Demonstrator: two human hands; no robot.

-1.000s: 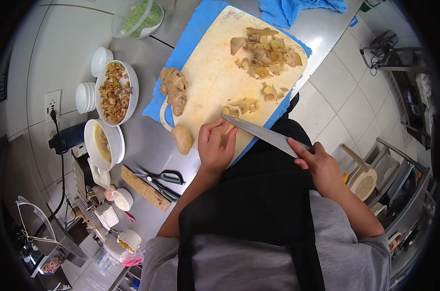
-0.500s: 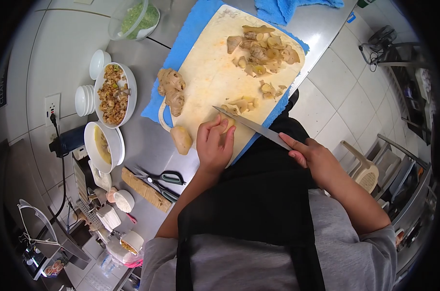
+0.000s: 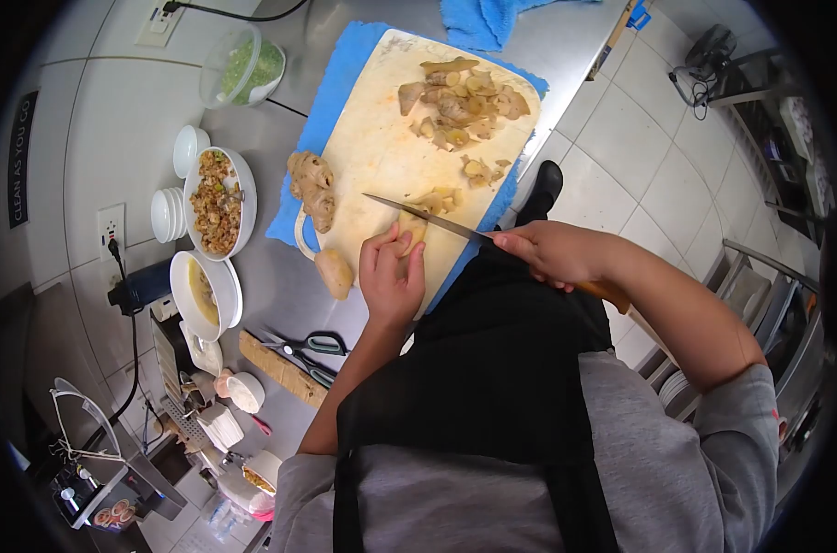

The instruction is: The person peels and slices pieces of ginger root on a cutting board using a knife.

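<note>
My left hand (image 3: 391, 284) is closed around a piece of peeled ginger (image 3: 411, 227) at the near edge of the cutting board (image 3: 368, 138). In my right hand (image 3: 549, 252) is a kitchen knife (image 3: 451, 227), its brown handle partly showing behind the palm. The blade crosses over the held ginger, tip pointing left; whether it touches is unclear. Just beyond the blade lie loose ginger scraps (image 3: 440, 198). A knobby unpeeled ginger root (image 3: 313, 189) rests at the board's left edge, with a peeled ginger piece (image 3: 334, 275) below it. Farther off is a heap of ginger peelings (image 3: 460, 106).
Blue cloth (image 3: 345, 78) lies under the board. To the left stand a bowl of chopped brown food (image 3: 246, 203), a bowl with yellowish liquid (image 3: 186, 309) and a tub of chopped greens (image 3: 273, 69). Scissors (image 3: 322, 343) lie beside a brown strip (image 3: 280, 369) near my left forearm.
My right hand and the knife have moved away from my body, and more of the handle shows. My left hand still holds the ginger. The whole view has shifted slightly.
</note>
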